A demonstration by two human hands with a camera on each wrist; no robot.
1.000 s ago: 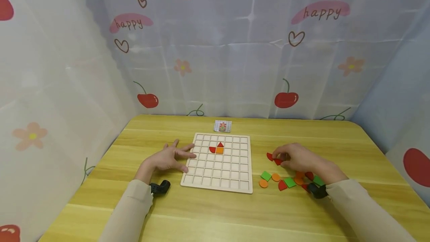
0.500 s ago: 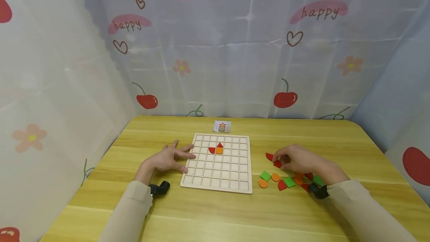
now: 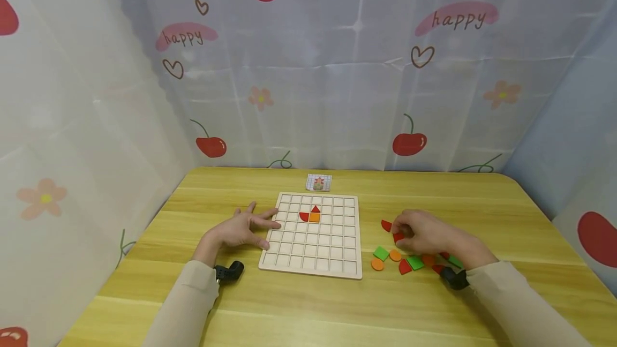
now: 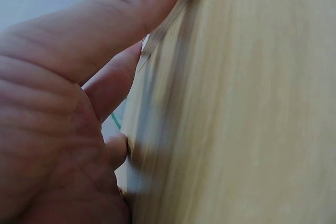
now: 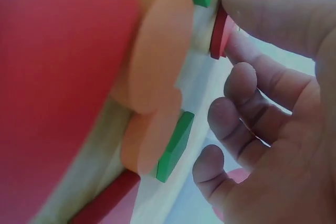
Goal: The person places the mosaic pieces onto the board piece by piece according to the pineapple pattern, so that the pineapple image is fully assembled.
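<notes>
Right grip [image 3: 426, 232], red piece [image 5: 221, 34] pinched, partly hidden

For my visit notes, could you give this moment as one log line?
left hand: rests on pale wooden grid board | right hand: pinches flat red piece | on board: red triangle, red quarter-circle, orange square

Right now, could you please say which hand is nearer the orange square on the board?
Left. The left hand rests at the left edge of the board, left of the orange square; the right hand is farther, beyond the board's right edge, pinching a red piece.
</notes>
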